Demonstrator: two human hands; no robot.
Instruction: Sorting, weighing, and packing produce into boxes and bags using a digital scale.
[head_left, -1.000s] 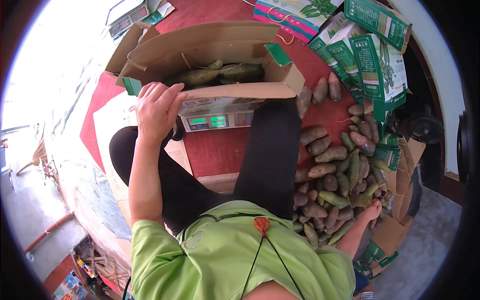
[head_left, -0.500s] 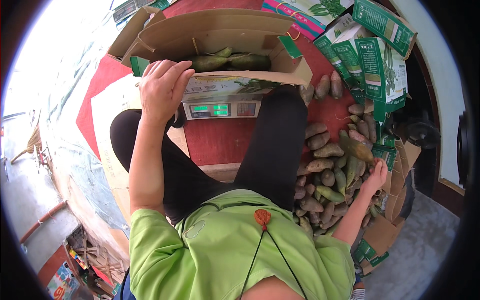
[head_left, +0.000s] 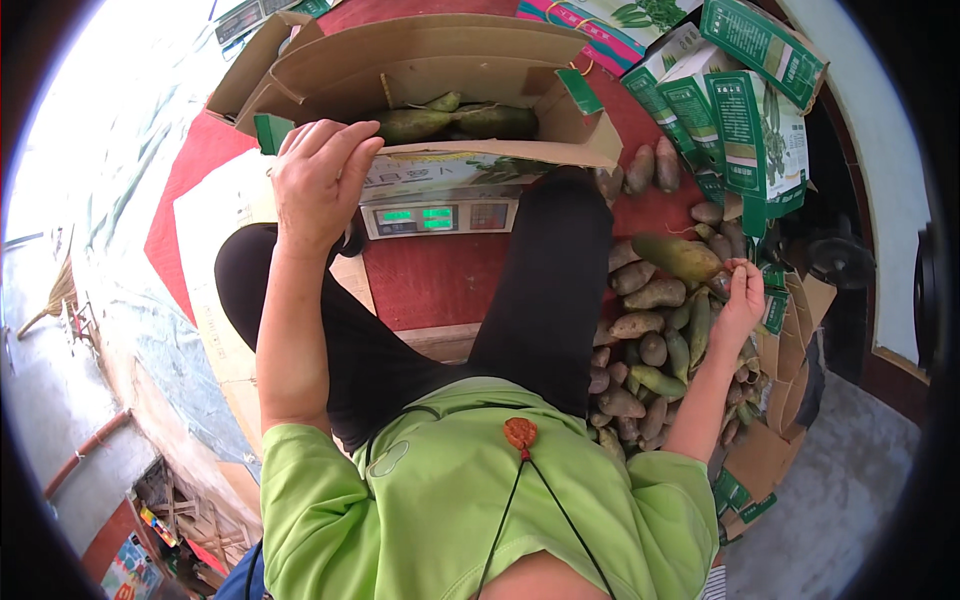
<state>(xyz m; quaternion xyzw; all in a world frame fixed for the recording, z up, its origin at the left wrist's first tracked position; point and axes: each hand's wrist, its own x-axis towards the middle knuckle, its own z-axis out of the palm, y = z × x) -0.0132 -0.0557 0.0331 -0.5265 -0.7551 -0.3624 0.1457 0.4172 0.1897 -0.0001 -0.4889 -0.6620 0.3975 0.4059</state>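
Observation:
An open cardboard box (head_left: 510, 150) sits on a digital scale (head_left: 465, 217) with a lit green display, just beyond my knees. Inside the box lie a few long green radishes (head_left: 495, 122). The fingers of my left hand (head_left: 318, 185) are curled over the box's near left edge. At the right, my right hand (head_left: 738, 300) pinches the thin tail end of a thick green radish (head_left: 680, 257), its body pointing left toward the box. Under this radish spreads a pile of green and brownish radishes (head_left: 655, 350) beside my right leg.
Green and white printed cartons (head_left: 750, 140) stand folded at the far right. A pink-edged carton (head_left: 585, 25) lies at the back. Torn cardboard (head_left: 790, 370) borders the pile on the right. A black fan (head_left: 838, 262) stands beyond it. Red sheeting (head_left: 425, 285) covers the surface under the scale.
My right hand has lifted the radish up and slightly left, clear of the pile, and the radish has turned more level. My left hand stays on the box edge.

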